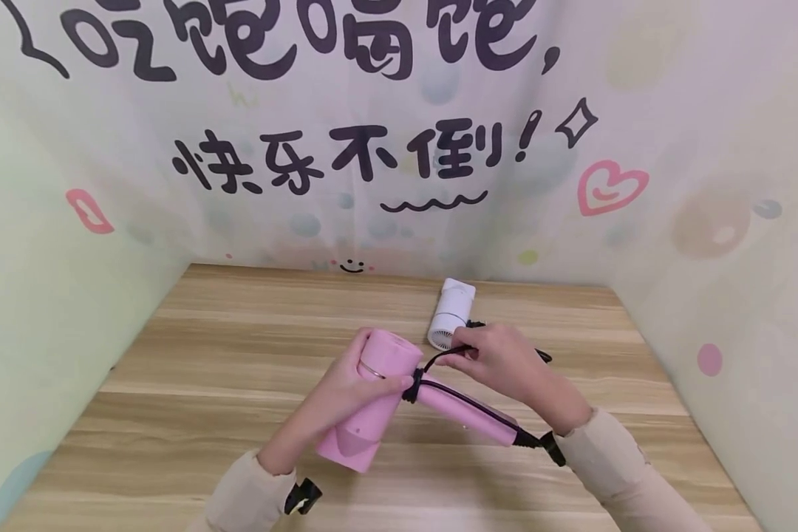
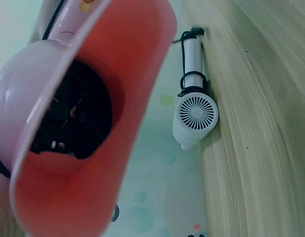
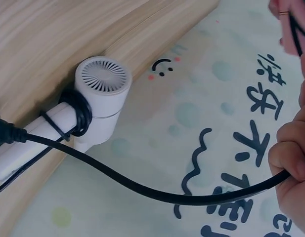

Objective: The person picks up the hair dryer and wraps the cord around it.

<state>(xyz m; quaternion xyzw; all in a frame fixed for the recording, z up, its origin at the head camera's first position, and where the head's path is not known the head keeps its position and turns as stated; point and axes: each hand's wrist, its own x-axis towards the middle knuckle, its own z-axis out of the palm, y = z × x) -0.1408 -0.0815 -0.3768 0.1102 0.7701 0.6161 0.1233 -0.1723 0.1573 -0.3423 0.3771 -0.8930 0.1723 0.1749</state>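
Observation:
My left hand (image 1: 343, 386) grips the barrel of a pink hair dryer (image 1: 367, 423), held above the table with its handle pointing right. The left wrist view looks into its wide pink nozzle (image 2: 142, 64). Black cord (image 1: 461, 404) runs along the handle and loops round its top near the barrel. My right hand (image 1: 505, 362) pinches a stretch of that cord between thumb and fingers, just right of the loops. In the right wrist view the cord's free length (image 3: 157, 197) hangs from this hand (image 3: 293, 163) to a black plug (image 3: 6, 131).
A white hair dryer (image 1: 455, 301) lies on the wooden table (image 1: 253, 325) behind my right hand, its own black cord (image 3: 82, 112) wound round its handle. A printed cloth backdrop (image 1: 346, 222) stands along the table's back edge, with pale walls at both sides.

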